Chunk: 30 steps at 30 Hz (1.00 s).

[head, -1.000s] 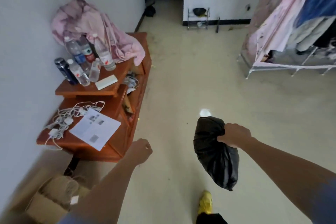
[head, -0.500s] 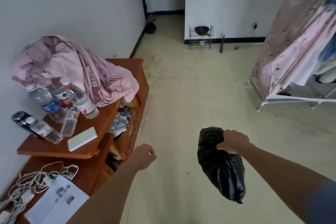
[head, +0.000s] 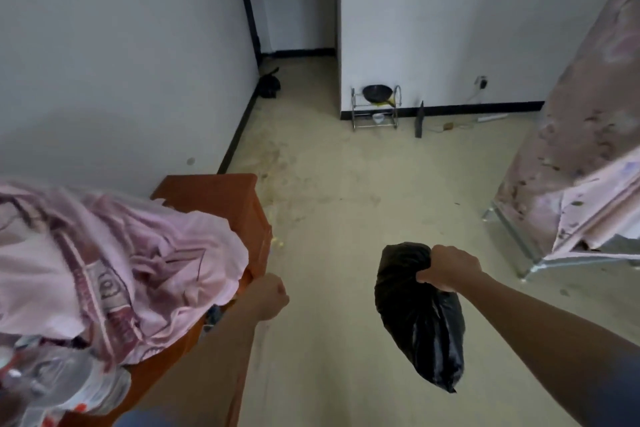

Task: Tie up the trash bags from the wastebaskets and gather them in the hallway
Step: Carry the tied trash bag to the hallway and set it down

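A full black trash bag (head: 420, 329) hangs in the air over the floor, gripped at its bunched top by my right hand (head: 448, 269). My left hand (head: 268, 296) is curled into a fist and holds nothing, just right of the orange wooden cabinet (head: 221, 198). Another black trash bag (head: 269, 86) lies on the floor against the left wall, at the mouth of the hallway far ahead.
A pink cloth (head: 114, 260) is heaped on the cabinet, with plastic bottles (head: 65, 388) at the lower left. A small metal rack (head: 375, 107) holding a dark pan stands against the far wall. A fabric wardrobe (head: 575, 163) stands on the right.
I have walked forward: the cabinet and bottles slid down and left, and the hallway opening and far bag came closer. My right hand keeps hold of the black bag.
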Available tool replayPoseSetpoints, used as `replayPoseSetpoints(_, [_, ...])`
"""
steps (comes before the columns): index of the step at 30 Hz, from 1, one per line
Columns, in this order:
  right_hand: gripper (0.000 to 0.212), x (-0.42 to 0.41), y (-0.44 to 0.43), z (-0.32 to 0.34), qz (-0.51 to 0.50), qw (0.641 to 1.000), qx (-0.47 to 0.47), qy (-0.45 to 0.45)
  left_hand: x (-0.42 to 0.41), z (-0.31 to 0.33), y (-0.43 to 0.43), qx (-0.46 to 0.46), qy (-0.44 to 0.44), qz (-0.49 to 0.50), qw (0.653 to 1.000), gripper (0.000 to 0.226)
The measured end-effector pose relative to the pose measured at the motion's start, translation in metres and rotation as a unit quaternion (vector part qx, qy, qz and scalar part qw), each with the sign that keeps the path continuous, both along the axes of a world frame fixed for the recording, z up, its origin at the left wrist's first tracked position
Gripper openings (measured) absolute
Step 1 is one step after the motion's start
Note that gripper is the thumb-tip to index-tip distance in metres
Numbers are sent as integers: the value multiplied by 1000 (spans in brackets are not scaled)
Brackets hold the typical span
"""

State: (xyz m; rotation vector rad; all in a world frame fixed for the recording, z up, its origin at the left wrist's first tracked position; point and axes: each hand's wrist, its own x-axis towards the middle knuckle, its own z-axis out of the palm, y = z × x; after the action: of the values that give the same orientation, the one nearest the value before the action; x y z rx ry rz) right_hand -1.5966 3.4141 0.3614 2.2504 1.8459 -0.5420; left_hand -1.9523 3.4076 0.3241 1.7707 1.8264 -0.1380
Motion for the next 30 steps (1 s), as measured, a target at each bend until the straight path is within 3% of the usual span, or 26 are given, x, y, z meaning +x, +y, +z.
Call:
replayPoseSetpoints(7, [38,2,187,6,-15,1000,14,-8,18,18,204,14,-39,-6,999,24])
replayPoseSetpoints(14, [49,1,411,-18,24,1000,-13,2,19,16,401,-15,-20,20,999,18])
replayPoseSetpoints(21, [56,-16,624,-1,84,996,-20,1,4,36,576,-14,-23,77,997,20])
replayPoseSetpoints(25, [58,-31,748,-5,104,994,-8,7,-9,24,687,-39,-5,76,996,11])
replayPoseSetpoints(30, [54,-55,906,-16,101,995,-5,1,-25,5,849,-28,-31,97,994,15])
